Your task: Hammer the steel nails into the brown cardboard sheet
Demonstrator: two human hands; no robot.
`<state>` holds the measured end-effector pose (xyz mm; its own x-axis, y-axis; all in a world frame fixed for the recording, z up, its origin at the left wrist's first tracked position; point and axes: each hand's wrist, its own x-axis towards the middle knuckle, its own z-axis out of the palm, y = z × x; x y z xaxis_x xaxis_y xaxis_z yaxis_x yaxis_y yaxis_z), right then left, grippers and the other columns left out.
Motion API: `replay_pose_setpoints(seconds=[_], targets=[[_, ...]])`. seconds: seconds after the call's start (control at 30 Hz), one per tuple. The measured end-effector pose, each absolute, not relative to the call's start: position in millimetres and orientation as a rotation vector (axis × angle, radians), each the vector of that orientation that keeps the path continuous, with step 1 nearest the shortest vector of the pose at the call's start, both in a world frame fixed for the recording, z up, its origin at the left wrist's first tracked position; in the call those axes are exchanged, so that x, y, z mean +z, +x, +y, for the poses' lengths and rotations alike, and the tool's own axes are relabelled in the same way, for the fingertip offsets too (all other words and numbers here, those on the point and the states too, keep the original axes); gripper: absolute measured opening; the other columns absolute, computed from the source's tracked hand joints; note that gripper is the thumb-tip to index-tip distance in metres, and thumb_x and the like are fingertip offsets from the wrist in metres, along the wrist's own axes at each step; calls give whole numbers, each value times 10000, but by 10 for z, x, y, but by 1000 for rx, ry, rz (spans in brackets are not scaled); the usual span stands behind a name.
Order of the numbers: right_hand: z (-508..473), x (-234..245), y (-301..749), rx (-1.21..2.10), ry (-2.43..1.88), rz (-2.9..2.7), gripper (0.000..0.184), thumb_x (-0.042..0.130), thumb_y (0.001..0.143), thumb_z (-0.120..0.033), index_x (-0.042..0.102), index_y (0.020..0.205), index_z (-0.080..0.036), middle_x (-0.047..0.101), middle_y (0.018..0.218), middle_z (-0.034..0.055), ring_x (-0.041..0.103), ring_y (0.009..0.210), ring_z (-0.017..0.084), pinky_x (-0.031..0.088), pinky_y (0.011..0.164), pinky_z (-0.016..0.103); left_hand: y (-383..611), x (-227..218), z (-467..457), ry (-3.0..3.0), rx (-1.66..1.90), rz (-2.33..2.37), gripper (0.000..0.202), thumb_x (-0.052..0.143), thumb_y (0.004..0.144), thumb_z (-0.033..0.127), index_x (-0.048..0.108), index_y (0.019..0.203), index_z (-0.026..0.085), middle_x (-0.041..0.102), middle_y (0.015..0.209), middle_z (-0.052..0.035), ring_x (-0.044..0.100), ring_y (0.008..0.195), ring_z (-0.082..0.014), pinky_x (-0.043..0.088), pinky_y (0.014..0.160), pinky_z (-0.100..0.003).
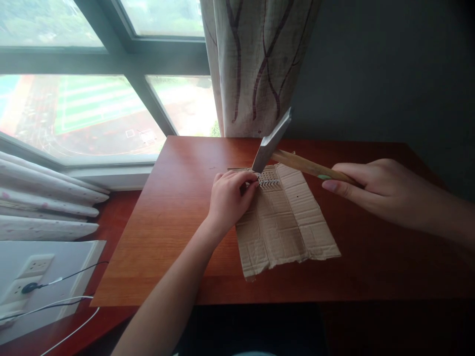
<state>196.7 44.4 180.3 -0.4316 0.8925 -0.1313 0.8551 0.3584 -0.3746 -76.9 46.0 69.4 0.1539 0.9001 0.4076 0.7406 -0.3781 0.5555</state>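
My right hand (374, 190) is closed round the wooden handle of a hammer (272, 141). Its grey metal head hangs tilted just above the far left corner of a creased sheet of cardboard (287, 225). There a small block with rows of nails or pins (269, 179) lies on the cardboard. My left hand (228, 198) rests on the cardboard's left edge, fingers pinched together at the block right under the hammer head. What the fingertips hold is too small to make out.
The cardboard lies on a reddish-brown wooden table (166, 232). A patterned curtain (256, 64) hangs behind it beside a large window (85, 109). At lower left stand a white box with sockets (33, 277), plugged cables and folded white fabric (44, 207).
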Motion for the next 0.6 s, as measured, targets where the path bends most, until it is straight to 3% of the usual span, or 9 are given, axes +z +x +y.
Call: replay_pose_setpoints(seconds=[0.6], targets=[[441, 1713, 2012, 654, -1621, -2495, 475, 493, 951, -638, 533, 707, -232, 486, 530, -28, 445, 486, 137, 277, 523, 299, -768, 702, 459, 2199, 1035, 1605, 69, 647, 905, 258, 707, 883, 231, 748, 819, 0, 680, 828, -205, 438, 796, -353]])
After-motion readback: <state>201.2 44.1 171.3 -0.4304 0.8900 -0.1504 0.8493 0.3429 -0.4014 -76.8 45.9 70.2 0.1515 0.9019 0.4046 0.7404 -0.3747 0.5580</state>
